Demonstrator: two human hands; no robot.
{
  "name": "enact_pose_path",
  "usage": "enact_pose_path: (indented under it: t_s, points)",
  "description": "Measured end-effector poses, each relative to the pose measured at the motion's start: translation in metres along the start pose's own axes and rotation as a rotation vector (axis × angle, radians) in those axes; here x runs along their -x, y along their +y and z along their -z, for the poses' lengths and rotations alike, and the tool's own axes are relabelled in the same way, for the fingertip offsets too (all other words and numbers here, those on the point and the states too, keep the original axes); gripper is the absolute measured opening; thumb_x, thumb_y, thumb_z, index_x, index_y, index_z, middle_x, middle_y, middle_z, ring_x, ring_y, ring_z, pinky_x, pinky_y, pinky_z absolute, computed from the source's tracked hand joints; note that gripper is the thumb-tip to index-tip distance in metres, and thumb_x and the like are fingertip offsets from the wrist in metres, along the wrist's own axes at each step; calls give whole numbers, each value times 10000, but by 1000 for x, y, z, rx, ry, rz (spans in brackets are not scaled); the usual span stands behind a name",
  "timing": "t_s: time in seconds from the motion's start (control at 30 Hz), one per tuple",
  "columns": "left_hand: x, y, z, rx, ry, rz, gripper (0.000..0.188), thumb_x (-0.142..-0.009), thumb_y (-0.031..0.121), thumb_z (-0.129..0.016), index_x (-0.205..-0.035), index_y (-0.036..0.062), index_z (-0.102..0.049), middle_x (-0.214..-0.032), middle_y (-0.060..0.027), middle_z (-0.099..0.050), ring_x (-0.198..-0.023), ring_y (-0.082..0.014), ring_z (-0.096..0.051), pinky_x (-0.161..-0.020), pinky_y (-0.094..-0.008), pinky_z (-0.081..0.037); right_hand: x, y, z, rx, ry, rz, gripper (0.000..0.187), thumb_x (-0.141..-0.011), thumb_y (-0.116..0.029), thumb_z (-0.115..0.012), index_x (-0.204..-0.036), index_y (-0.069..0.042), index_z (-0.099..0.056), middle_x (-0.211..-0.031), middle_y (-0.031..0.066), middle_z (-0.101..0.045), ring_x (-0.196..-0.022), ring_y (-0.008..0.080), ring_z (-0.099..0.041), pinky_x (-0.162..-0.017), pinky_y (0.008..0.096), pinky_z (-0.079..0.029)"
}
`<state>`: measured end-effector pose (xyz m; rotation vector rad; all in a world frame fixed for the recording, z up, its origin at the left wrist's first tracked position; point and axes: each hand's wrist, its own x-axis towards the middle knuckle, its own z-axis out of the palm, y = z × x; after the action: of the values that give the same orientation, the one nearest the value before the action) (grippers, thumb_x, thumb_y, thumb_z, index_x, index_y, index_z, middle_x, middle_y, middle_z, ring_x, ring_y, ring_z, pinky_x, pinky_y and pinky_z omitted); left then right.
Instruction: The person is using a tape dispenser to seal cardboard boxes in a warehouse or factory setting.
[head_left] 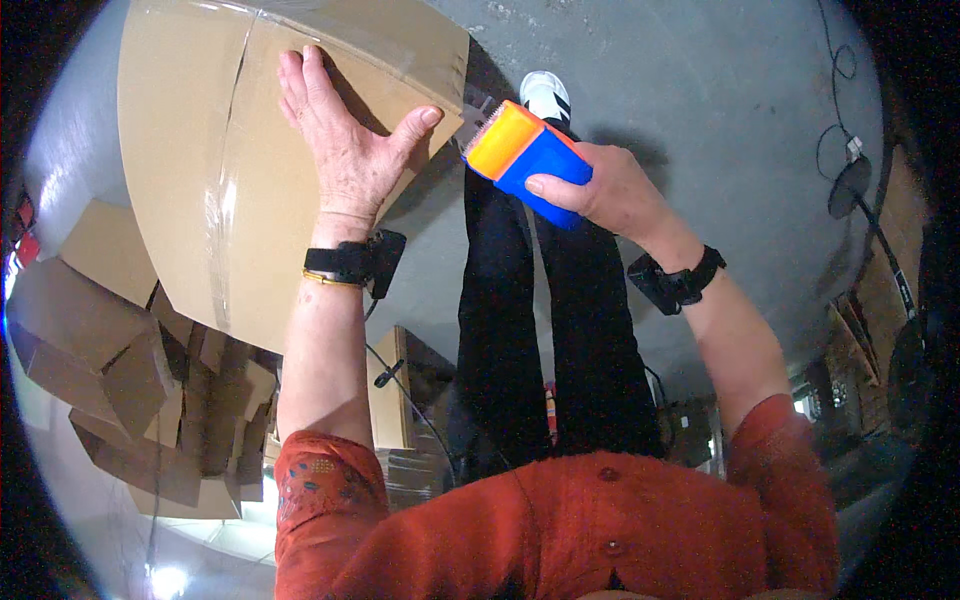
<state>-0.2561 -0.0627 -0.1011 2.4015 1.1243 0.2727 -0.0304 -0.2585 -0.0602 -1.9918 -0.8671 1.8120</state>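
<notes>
A large cardboard box (270, 130) fills the upper left, with a strip of clear tape along its seam. My left hand (345, 150) lies flat on it near its right edge, fingers stretched and thumb apart. Gripped in my right hand (615, 190) is an orange and blue packing tape dispenser (535, 160). Its serrated edge points toward the box's right corner, and I cannot tell whether any tape there touches the box. My right thumb presses on the blue side; the other fingers are hidden behind the dispenser.
Several folded cardboard boxes (150, 370) are piled at the lower left. My white shoe (545, 97) stands on the grey floor (690, 80), just beyond the dispenser. On the right are a black stand (880, 235) and a thin cable (835, 80). Another box (395, 390) stands near my legs.
</notes>
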Motion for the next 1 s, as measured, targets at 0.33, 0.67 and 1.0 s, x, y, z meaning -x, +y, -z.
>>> enact_pose_path:
  t_s: [0.33, 0.67, 1.0]
  points:
    - [-2, -4, -2, 23, -61, 21, 1373, -647, 708, -839, -1607, 23, -135, -1638, -331, -119, -1537, -481, -92, -1231, -620, -67, 7, 39, -2, 60, -4, 7, 613, -833, -561, -747, -1140, -32, -710, -967, 163, -752, -890, 285, -731, -811, 381, -553]
    - [-4, 2, -1, -4, -100, 3, 1359, -668, 665, -860, -1611, 16, -128, -1649, -339, -70, -1549, -468, -52, -1244, -578, -97, -30, 46, -26, 12, 141, 45, 556, -849, -566, -730, -992, -28, -727, -822, 197, -720, -765, 352, -717, -744, 423, -566]
    - [-1, 2, 1, -94, -151, 9, 1374, -701, 722, -797, -1607, -24, -82, -1644, -362, -55, -1551, -478, -31, -1236, -609, -65, -44, -42, -21, 124, -31, -391, 790, -798, -718, -682, -988, 48, -727, -887, 244, -719, -857, 351, -716, -813, 408, -558]
